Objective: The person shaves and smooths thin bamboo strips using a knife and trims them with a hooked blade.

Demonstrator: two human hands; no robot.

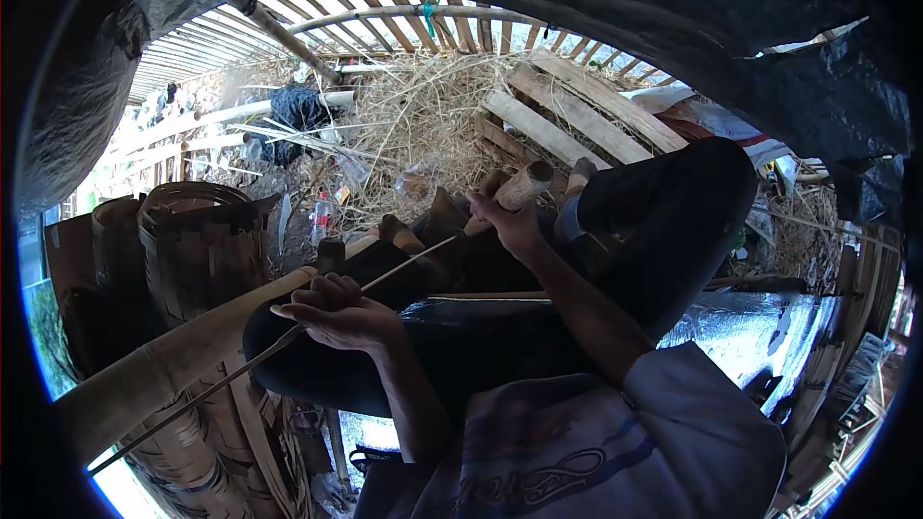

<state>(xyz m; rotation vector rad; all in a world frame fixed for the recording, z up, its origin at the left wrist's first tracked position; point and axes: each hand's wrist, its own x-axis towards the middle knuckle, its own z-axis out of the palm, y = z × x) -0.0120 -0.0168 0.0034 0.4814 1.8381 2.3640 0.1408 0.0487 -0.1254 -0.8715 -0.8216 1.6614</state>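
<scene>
A long, thin bamboo strip (pixel 216 386) runs diagonally from the lower left, past my left hand (pixel 341 315), to a pale tip above my lap. The fingers of that hand are curled with the palm turned up, and the strip passes between them, partly hidden. Farther right and higher, my right hand (pixel 508 219) is closed around a thick, light wooden piece (pixel 526 186) with a round, darker end. Its lower end is hard to make out against the dark clothing. The strip's tip lies left of my right hand, apart from it.
A thick bamboo pole (pixel 173 365) slants beside my left knee. Large curled bamboo rolls (pixel 204 245) stand at the left. Beyond my legs are straw (pixel 413 115), wooden planks (pixel 577 111), a plastic bottle (pixel 321 215) and a slatted fence. Dark sheeting hangs overhead.
</scene>
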